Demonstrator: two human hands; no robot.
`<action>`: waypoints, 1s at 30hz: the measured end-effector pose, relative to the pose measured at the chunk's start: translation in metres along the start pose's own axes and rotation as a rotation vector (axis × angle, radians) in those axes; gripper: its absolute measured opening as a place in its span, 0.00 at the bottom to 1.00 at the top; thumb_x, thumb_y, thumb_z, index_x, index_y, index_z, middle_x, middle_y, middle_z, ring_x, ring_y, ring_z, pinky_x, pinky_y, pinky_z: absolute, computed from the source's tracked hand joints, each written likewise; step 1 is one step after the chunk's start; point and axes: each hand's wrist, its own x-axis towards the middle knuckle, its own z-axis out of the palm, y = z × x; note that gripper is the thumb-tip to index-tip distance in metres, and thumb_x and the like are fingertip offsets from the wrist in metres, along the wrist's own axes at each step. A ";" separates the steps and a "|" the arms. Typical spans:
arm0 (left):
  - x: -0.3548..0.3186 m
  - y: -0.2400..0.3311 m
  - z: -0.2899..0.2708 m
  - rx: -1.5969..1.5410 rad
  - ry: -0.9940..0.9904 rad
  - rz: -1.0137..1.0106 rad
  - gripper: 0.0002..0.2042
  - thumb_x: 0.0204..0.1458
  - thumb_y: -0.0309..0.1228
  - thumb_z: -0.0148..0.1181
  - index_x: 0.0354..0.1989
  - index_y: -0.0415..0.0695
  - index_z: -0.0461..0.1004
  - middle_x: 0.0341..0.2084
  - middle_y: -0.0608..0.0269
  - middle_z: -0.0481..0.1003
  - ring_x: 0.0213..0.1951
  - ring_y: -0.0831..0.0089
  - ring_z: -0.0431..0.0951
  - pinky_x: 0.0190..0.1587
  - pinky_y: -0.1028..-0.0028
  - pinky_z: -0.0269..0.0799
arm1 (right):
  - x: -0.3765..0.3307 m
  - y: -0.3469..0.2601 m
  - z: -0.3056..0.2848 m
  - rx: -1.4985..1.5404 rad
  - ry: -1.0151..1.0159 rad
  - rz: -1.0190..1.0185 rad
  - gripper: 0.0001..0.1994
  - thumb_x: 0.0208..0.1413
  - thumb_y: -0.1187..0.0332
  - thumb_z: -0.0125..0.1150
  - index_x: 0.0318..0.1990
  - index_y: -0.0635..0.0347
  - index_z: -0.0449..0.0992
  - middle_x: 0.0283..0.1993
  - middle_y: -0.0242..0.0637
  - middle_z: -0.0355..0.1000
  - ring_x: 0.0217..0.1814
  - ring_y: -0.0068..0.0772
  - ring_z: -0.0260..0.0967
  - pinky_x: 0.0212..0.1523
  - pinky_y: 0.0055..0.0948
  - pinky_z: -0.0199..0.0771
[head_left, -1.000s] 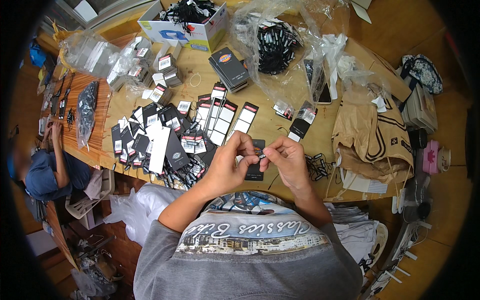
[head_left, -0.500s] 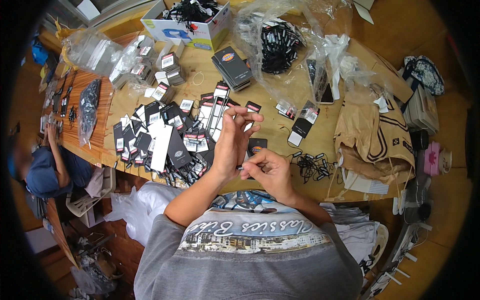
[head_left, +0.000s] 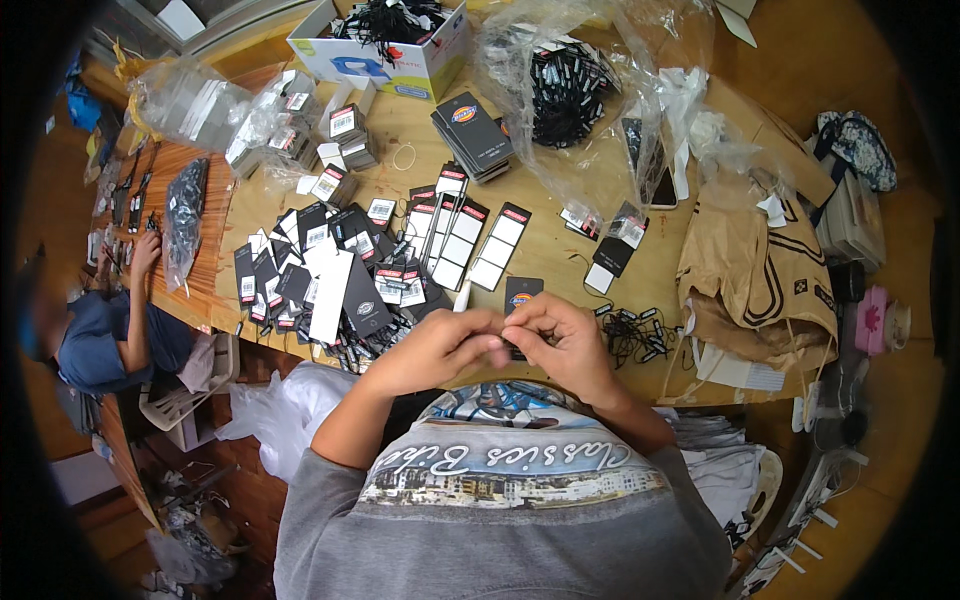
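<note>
In front of my chest, my left hand [head_left: 438, 350] and my right hand [head_left: 562, 345] meet at the fingertips. Both are closed in a pinch; whatever is between the fingers is too small or hidden to make out. A black hang tag [head_left: 523, 290] lies on the table just beyond my right fingers, partly covered by them. A slim white pointed thing [head_left: 463, 295] sticks up behind my left hand. Several tags with white label panels [head_left: 463, 235] lie fanned out farther off. To their left spreads a heap of black hang tags [head_left: 292, 285] with barcode labels and black strings.
Right of my hands lies a tangle of black tag strings [head_left: 635, 335], then a tan garment [head_left: 750, 270]. Farther back are a stack of black tags [head_left: 472, 140], a plastic bag [head_left: 500, 75] with strings, and a cardboard box [head_left: 420, 70]. Another person [head_left: 110, 320] sits at left.
My left hand has come down from its raised, spread pose, its fingers closing against my right fingertips. The small black piece seen at my right fingers is now hidden. The other person's arm has moved.
</note>
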 end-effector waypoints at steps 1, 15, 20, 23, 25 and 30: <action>-0.007 0.003 -0.004 -0.049 0.051 -0.033 0.10 0.51 0.32 0.45 0.32 0.37 0.68 0.25 0.66 0.69 0.25 0.79 0.68 0.29 0.81 0.64 | 0.001 0.002 -0.002 0.062 0.018 0.027 0.05 0.47 0.76 0.54 0.32 0.65 0.67 0.19 0.30 0.67 0.22 0.14 0.64 0.23 0.12 0.62; -0.072 -0.014 -0.128 0.432 1.391 0.410 0.06 0.53 0.25 0.43 0.26 0.40 0.64 0.18 0.67 0.63 0.22 0.81 0.61 0.26 0.82 0.56 | 0.018 0.055 -0.034 -1.000 0.056 -0.073 0.24 0.33 0.70 0.63 0.43 0.61 0.66 0.41 0.38 0.62 0.44 0.39 0.58 0.46 0.30 0.61; -0.061 -0.055 -0.111 0.950 1.118 -0.116 0.06 0.45 0.20 0.48 0.33 0.41 0.66 0.24 0.59 0.69 0.28 0.70 0.70 0.35 0.71 0.62 | 0.021 0.072 -0.027 -1.042 0.063 0.048 0.28 0.23 0.70 0.68 0.40 0.61 0.66 0.43 0.37 0.59 0.47 0.40 0.55 0.45 0.33 0.60; -0.051 -0.067 -0.093 1.356 1.021 -0.252 0.12 0.42 0.22 0.52 0.37 0.45 0.67 0.34 0.57 0.69 0.34 0.62 0.70 0.42 0.59 0.57 | 0.023 0.079 -0.031 -0.922 0.107 0.018 0.23 0.25 0.74 0.67 0.34 0.62 0.65 0.38 0.38 0.63 0.39 0.37 0.61 0.40 0.31 0.64; -0.023 -0.049 -0.073 1.158 1.044 -0.222 0.10 0.38 0.23 0.55 0.33 0.43 0.68 0.36 0.56 0.68 0.37 0.59 0.68 0.38 0.64 0.61 | 0.026 0.085 -0.035 -0.761 0.141 0.053 0.20 0.26 0.77 0.66 0.31 0.63 0.63 0.33 0.38 0.66 0.32 0.32 0.64 0.33 0.27 0.66; 0.082 -0.074 -0.014 0.689 0.679 0.096 0.14 0.35 0.29 0.60 0.30 0.36 0.67 0.25 0.51 0.67 0.32 0.56 0.68 0.35 0.66 0.64 | 0.031 0.099 -0.040 -0.318 0.201 0.075 0.18 0.31 0.82 0.62 0.32 0.63 0.61 0.24 0.38 0.69 0.24 0.20 0.67 0.22 0.20 0.65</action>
